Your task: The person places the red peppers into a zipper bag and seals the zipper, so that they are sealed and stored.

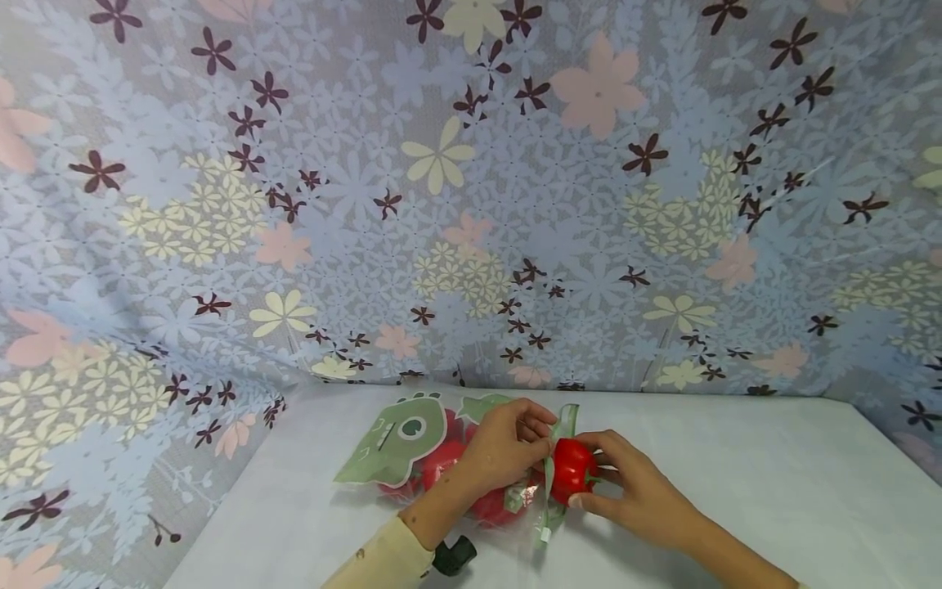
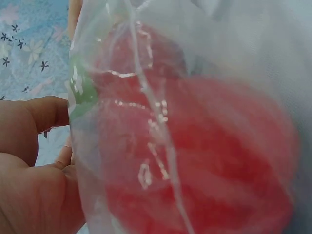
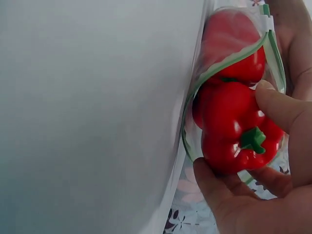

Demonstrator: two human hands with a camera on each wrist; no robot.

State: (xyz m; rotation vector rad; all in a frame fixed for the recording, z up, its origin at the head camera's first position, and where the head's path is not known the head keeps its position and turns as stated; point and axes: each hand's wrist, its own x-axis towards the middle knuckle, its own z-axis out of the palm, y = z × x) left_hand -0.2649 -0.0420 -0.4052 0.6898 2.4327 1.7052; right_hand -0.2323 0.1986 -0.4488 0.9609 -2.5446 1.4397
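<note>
A clear zip bag (image 1: 393, 450) with a green cartoon print lies on the white surface, holding several red peppers that show blurred through its plastic (image 2: 195, 146). My left hand (image 1: 500, 450) grips the bag near its green-edged mouth. Between the thumb and fingers of my right hand (image 1: 643, 495) is a shiny red bell pepper (image 3: 229, 122) with a green stem. That pepper sits at the open mouth, its stem end facing out toward my right palm. Another red pepper (image 3: 253, 66) shows just inside the bag. A white slider (image 3: 266, 22) is at one end of the green zip.
A small black object (image 1: 455, 556) lies beside my left forearm, partly hidden by the sleeve. Flower-patterned cloth (image 1: 471, 204) hangs behind and at the left of the white surface (image 1: 773, 466). White surface extends to the right of my right hand.
</note>
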